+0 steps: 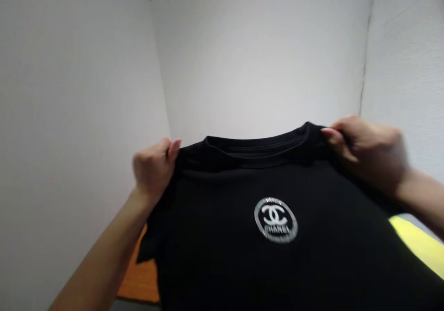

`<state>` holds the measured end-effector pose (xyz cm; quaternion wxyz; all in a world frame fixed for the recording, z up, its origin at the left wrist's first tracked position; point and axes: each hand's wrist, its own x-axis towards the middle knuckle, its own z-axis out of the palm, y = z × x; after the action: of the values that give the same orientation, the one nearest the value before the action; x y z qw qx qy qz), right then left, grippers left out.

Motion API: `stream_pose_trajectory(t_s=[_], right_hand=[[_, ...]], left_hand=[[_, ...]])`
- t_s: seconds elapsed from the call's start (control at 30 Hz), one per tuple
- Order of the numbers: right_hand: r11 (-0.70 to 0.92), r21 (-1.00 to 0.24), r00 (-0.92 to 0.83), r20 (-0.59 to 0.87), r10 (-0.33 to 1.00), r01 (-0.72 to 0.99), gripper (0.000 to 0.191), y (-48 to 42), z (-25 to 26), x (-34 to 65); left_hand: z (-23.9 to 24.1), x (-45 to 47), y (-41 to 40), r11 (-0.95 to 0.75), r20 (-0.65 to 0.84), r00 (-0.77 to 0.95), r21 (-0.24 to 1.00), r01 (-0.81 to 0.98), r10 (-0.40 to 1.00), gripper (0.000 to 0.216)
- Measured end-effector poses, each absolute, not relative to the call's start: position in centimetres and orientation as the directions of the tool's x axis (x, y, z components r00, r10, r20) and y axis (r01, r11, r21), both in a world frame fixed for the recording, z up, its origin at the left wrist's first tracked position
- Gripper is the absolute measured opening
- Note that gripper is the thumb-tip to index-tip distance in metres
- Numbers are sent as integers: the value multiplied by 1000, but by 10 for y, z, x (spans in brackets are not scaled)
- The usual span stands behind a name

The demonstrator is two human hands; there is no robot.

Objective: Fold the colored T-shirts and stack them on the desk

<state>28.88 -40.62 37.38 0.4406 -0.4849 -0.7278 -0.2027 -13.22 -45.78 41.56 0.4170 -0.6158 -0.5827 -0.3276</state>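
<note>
A black T-shirt [222, 228] hangs stretched out in front of me, its front facing me and its neckline at the top. A round white CHANEL logo sits on the chest. My left hand [154, 165] is closed on one shoulder of the shirt, with the short sleeve hanging below it. On the other shoulder my right hand [371, 151] is closed too, slightly higher than the left and a little blurred. The shirt's lower part runs out of the picture at the bottom.
White walls [263, 61] stand close at the front, left and right. Behind the shirt at lower left shows an orange-brown wooden surface [140, 281]. Something bright yellow [418, 244] shows at lower right, partly covered by the shirt.
</note>
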Motion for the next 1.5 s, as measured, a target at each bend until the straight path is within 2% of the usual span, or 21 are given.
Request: stream_pose_trajectory(t_s=[0.1, 0.17, 0.23, 0.37, 0.47, 0.53, 0.63, 0.8, 1.03, 1.1, 1.23, 1.3, 1.43, 1.5], right_hand=[[322, 73, -284, 676, 680, 944, 56, -309, 400, 189], [229, 47, -217, 543, 811, 972, 43, -253, 401, 131], [106, -10, -96, 337, 937, 994, 44, -221, 381, 90], [119, -51, -115, 74, 991, 992, 43, -218, 295, 64], [98, -92, -106, -84, 991, 991, 56, -223, 231, 73], [63, -115, -80, -155, 985, 991, 65, -216, 205, 80], [37, -143, -67, -207, 976, 989, 69, -197, 187, 88], [66, -192, -102, -183, 978, 979, 73, -175, 178, 92], [122, -140, -145, -167, 975, 983, 71, -174, 175, 91], [144, -126, -161, -138, 977, 982, 70, -175, 181, 89], [198, -86, -196, 33, 980, 976, 71, -186, 208, 69], [231, -127, -224, 65, 972, 965, 73, -203, 224, 49], [357, -310, -376, 0, 927, 881, 77, -263, 243, 1], [417, -347, -453, -26, 891, 840, 79, -292, 246, -12]], left_hand=[[431, -187, -336, 60, 626, 29, -120, 991, 779, 50], [435, -218, -272, -26, 437, 68, -103, 994, 897, 41], [421, -238, -235, -125, 309, 145, -86, 988, 940, 36], [337, -250, -226, -249, 30, 250, -34, 968, 968, 41], [270, -253, -225, -221, -135, 219, 2, 975, 966, 53], [243, -259, -216, -172, -202, 171, 15, 985, 964, 63], [225, -273, -196, -135, -243, 140, 37, 990, 960, 70], [211, -287, -176, -132, -238, 141, 53, 990, 961, 70], [211, -284, -177, -166, -146, 169, 34, 986, 975, 64], [222, -277, -182, -188, -84, 189, 14, 982, 978, 61], [254, -256, -206, -290, 35, 291, -31, 957, 956, 52], [265, -244, -226, -343, 33, 345, -41, 938, 938, 48], [270, -231, -268, -386, -48, 385, -32, 922, 922, 50], [268, -236, -282, -369, -115, 364, -24, 929, 924, 55]])
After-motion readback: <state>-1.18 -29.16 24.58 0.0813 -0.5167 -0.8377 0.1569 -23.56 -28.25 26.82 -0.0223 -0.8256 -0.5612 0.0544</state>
